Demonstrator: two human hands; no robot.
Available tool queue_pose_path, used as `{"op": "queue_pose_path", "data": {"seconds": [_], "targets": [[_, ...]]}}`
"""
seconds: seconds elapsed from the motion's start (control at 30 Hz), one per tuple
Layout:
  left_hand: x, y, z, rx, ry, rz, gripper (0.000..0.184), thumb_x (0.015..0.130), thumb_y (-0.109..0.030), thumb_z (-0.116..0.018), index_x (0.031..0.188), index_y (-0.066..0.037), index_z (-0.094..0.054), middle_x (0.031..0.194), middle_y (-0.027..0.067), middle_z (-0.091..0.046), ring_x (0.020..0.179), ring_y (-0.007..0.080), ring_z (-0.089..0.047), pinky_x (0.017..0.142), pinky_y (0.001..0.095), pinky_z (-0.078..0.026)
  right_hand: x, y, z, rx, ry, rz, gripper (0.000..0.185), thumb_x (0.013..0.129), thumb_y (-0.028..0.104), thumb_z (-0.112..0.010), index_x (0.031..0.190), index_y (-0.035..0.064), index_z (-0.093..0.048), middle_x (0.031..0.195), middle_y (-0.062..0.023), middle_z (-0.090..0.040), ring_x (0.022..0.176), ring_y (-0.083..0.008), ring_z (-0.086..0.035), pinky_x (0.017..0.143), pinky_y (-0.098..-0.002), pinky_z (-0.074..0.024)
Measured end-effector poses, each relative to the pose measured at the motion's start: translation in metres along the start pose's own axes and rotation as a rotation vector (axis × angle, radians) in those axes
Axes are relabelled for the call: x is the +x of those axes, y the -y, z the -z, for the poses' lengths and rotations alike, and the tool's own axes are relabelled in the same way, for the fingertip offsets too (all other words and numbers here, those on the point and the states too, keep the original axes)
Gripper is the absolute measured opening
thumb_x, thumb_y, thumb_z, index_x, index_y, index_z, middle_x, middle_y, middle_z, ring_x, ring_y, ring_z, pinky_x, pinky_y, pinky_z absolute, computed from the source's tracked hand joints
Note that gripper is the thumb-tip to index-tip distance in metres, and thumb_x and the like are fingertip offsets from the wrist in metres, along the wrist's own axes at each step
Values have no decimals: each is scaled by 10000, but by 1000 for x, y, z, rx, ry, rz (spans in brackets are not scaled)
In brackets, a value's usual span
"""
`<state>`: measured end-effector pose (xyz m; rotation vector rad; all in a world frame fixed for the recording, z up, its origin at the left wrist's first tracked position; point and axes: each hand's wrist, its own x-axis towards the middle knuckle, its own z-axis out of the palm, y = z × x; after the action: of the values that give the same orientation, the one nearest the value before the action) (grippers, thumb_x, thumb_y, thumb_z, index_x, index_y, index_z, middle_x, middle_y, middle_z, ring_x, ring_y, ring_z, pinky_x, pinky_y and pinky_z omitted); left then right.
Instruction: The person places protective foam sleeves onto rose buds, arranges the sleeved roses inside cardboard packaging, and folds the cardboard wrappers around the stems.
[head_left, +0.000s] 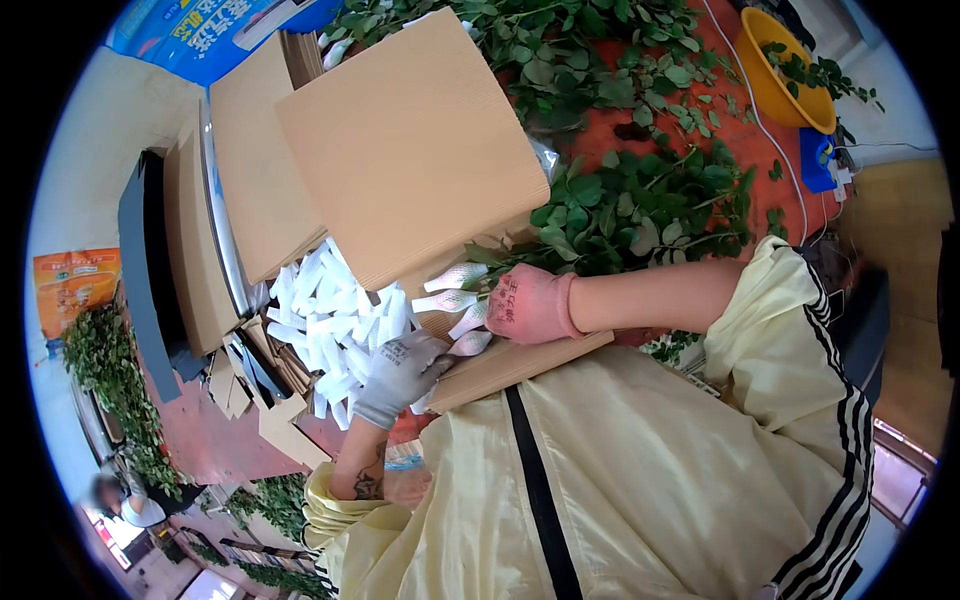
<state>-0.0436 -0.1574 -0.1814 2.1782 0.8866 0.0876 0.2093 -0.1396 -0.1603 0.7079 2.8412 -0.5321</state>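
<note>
From the head camera, four netted flower heads (447, 301) were seen side by side over a cardboard strip (525, 371), in front of the person's torso, with leafy stems (645, 205) spread behind them across the red table (215, 430). The stems appeared to be gripped just behind the heads by the right hand (530, 305), its pink-gloved fingers curled into a fist. The left hand (403, 375), in a grey glove, was laid at the strip's edge beside the lowest head, its fingers bent and close together; whether anything was pinched in it could not be told. Beyond it, white sleeves (320, 310) were heaped, partly overhung by a large cardboard sheet (410, 140).

The flowers were judged light, with firm but snappable stems and soft heads easily bruised, even within their nets. The best hold was judged to be on the gathered stems just below the heads, closed firmly enough against slipping but without crushing; the petals were best left unsqueezed. The leafy ends were judged springy and prone to snagging, so support from beneath seemed advisable. The cardboard was judged stiff yet light, best taken by its edges.
</note>
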Motion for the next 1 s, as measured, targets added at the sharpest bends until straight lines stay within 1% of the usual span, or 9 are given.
{"op": "queue_pose_path", "data": {"seconds": [0.23, 0.33, 0.53, 0.63, 0.73, 0.8, 0.87, 0.97, 1.0], "targets": [[-4, 3, -4, -70, -84, -79, 124, 799, -134, -629, 855, -23, -625, 786, 131, -593, 760, 323, -575, 689, 402, -460, 1, 6, 15, -81, 135, 32, 175, 783, 157, -529, 830, 69, -673, 827, -90, -676, 783, -254, -661, 619, -381, -518], [-7, 8, 0, -100, -51, -75, 130, 812, -175, -621, 855, -53, -632, 798, 125, -602, 780, 318, -590, 688, 402, -473, 3, 4, 15, -75, 137, 44, 173, 781, 165, -533, 814, 77, -679, 838, -87, -678, 787, -252, -660, 619, -382, -515], [-23, 13, 10, -100, -121, -136, 87, 773, -96, -641, 824, -28, -621, 766, 130, -589, 730, 305, -582, 657, 385, -459, -3, 1, 18, -39, 58, 66, 168, 778, 188, -524, 782, 67, -640, 766, -88, -663, 721, -266, -654, 605, -383, -503], [-58, 30, 34, 26, -61, 207, 143, 758, -104, -648, 881, -32, -635, 818, 140, -612, 746, 333, -596, 697, 387, -486, -10, -5, 21, -16, 132, 23, 163, 765, 192, -533, 764, 67, -638, 753, -92, -663, 705, -271, -654, 607, -386, -503], [-68, 25, 41, -23, -126, 288, 195, 747, -114, -658, 924, -33, -640, 838, 138, -619, 758, 334, -601, 710, 390, -489, -6, -3, 11, 34, 66, 37, 148, 757, 186, -537, 745, 78, -637, 754, -84, -652, 714, -262, -649, 594, -389, -495], [-48, -3, 53, 73, -271, 235, 249, 747, -127, -667, 978, -37, -641, 867, 134, -623, 787, 334, -604, 721, 396, -488, -4, -6, -3, -15, 25, 64, 140, 757, 186, -538, 737, 80, -628, 747, -85, -641, 717, -263, -643, 589, -386, -490], [-31, -14, 50, 63, -298, 205, 305, 745, -181, -683, 1021, -59, -642, 928, 110, -631, 852, 301, -608, 736, 381, -490, -6, -5, 0, -71, -8, 100, 134, 756, 185, -539, 729, 82, -620, 741, -87, -630, 720, -263, -638, 584, -383, -485], [0, -34, 36, 50, -299, 31, 316, 747, -170, -682, 1049, -84, -650, 975, 84, -632, 843, 242, -618, 705, 341, -495, -14, -2, 27, -14, 58, 18, 146, 762, 165, -539, 822, 77, -639, 804, -96, -636, 753, -249, -641, 625, -369, -500], [6, -32, 30, 42, -328, 49, 316, 747, -170, -682, 1049, -84, -650, 975, 84, -632, 843, 242, -618, 705, 341, -495, -18, -2, 35, -35, -18, -61, 140, 761, 164, -537, 835, 74, -616, 780, -93, -614, 732, -247, -634, 605, -373, -491]]}}
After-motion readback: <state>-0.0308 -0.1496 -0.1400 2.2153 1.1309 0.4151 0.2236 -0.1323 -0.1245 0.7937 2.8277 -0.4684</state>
